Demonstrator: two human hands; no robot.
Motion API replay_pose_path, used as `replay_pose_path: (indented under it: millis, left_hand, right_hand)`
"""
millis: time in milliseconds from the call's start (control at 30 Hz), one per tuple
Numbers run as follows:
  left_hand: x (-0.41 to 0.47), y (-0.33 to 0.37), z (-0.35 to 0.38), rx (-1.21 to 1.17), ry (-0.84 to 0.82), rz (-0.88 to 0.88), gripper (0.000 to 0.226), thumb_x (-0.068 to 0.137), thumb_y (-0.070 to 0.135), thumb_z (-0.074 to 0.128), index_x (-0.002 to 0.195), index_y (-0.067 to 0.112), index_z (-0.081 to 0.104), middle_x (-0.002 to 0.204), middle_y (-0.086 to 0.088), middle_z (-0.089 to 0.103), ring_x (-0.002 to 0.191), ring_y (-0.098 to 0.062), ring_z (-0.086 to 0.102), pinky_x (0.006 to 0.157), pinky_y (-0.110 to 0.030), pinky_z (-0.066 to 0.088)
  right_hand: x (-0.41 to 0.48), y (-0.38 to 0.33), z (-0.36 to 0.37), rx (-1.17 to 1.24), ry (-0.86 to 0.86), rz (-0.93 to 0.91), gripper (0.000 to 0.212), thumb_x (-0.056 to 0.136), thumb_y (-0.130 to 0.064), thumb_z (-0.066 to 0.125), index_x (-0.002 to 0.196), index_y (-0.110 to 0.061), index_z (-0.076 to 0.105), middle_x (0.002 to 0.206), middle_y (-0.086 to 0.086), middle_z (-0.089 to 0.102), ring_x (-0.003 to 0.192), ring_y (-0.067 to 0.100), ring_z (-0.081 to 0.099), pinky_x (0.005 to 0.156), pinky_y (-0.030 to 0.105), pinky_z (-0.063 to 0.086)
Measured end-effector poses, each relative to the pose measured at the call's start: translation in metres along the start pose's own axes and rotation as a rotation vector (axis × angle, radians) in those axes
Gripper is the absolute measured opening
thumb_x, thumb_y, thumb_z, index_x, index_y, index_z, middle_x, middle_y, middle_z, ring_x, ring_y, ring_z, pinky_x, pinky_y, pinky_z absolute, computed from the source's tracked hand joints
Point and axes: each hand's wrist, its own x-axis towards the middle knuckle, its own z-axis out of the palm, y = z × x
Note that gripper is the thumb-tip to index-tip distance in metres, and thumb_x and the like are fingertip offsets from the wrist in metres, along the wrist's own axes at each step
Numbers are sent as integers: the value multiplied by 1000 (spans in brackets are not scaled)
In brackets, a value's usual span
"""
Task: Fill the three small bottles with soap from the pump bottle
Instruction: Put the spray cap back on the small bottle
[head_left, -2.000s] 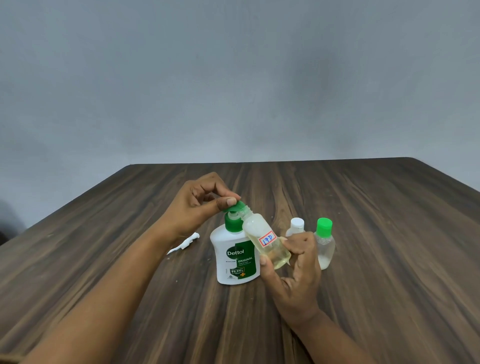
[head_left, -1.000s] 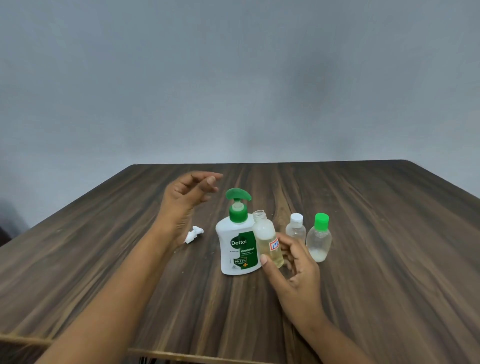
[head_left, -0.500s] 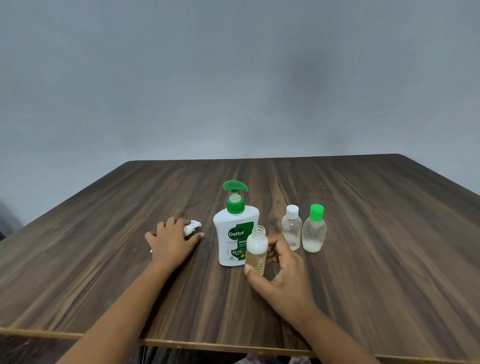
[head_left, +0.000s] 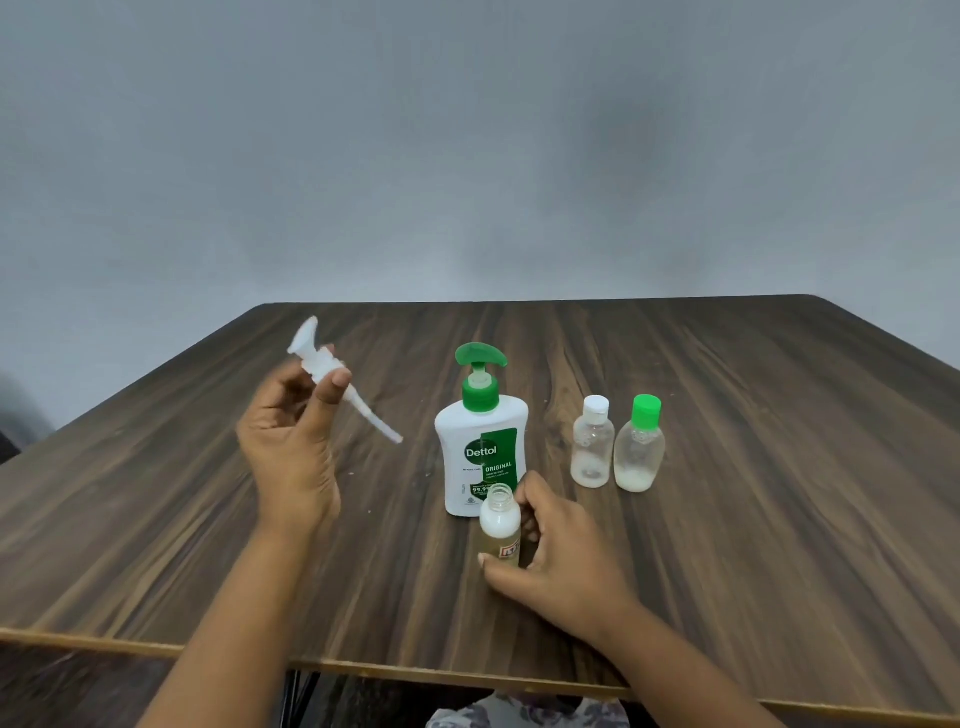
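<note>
Soap fills the lower part of the open small bottle (head_left: 500, 531), which stands upright on the worktop (head_left: 753, 467), just in front of the pump bottle (head_left: 482, 441). This small bottle has no cap; its threaded neck is exposed and a red-and-white label shows on its side.

Head view: the right hand (head_left: 558, 558) rests on the worktop with its fingers (head_left: 530, 512) and thumb closed around the open small bottle, holding it steady. The left hand (head_left: 291, 441) is raised above the worktop, to the left of the pump bottle, with its thumb and fingers pinched on a white spray cap (head_left: 324, 364). The cap's thin dip tube slants down toward the pump bottle without touching it.

The pump bottle stands upright, white with a green label and a green pump head. To its right stand two more small bottles, close beside each other: one with a white cap (head_left: 592, 444) and, farther right, one with a green cap (head_left: 640, 447). Both are closed and hold a little pale liquid at the bottom.
</note>
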Motion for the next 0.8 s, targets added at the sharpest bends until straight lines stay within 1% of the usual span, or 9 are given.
replay_pose_path:
  millis: [67,133,233,300,467,567,633,700,800]
  left_hand:
    - [-11,27,14,-95,-77,-5,13,62,30,75,75,28,73,84,12,72,84,-5,65,81,-22,50]
    - [-23,43,26,-144,-169,-17,19,59,34,77,76,27,73,85,12,72,81,-5,66,79,-20,50]
    - [-37,48,37,-123,-258,-47,34,55,39,81,82,21,71,87,9,73,81,-7,68,75,-18,52]
    - [-43,45,40,-84,-291,-60,34,55,41,82,81,23,73,88,7,73,83,-9,69,74,-20,53]
    - [-43,31,39,75,-317,-67,32,57,50,81,81,32,72,89,6,73,90,-18,67,77,-28,53]
    - [-43,22,35,127,-311,-63,31,57,52,81,82,33,72,88,5,72,89,-19,66,78,-31,53]
    - [-44,17,35,145,-311,-68,30,58,48,81,82,32,72,88,2,72,88,-19,65,78,-32,53]
    - [-46,13,35,158,-317,-79,24,59,38,81,81,31,72,87,-1,72,85,-21,65,78,-35,54]
    - [-50,6,36,175,-342,-108,22,61,33,78,81,26,72,80,0,71,76,-15,62,72,-31,53]
  right_hand:
    - [1,1,1,3,-9,1,38,67,-40,72,80,-30,38,70,-15,53,67,6,52,55,21,40]
    - [1,2,2,12,-14,5,37,67,-40,72,81,-30,39,71,-16,54,67,6,52,56,25,42]
    - [1,2,2,21,-26,17,36,67,-42,71,82,-29,41,72,-13,55,67,6,53,58,28,46]
    - [1,2,2,19,-28,21,36,67,-42,70,82,-29,41,73,-12,56,67,7,54,59,28,46]
    - [1,1,1,16,-42,36,36,69,-38,73,85,-27,43,77,-10,59,70,8,57,60,30,48]
    - [2,0,1,10,-50,34,36,70,-38,73,86,-27,43,78,-11,59,71,7,57,61,30,48]
    - [2,-1,0,13,-49,38,35,70,-37,73,86,-26,44,78,-11,59,71,8,57,62,32,49]
    - [2,-1,0,16,-50,37,35,70,-36,74,86,-26,44,78,-10,59,71,8,57,62,32,50]
    - [2,-1,0,23,-54,34,35,71,-36,74,86,-27,44,79,-11,59,71,7,57,62,30,50]
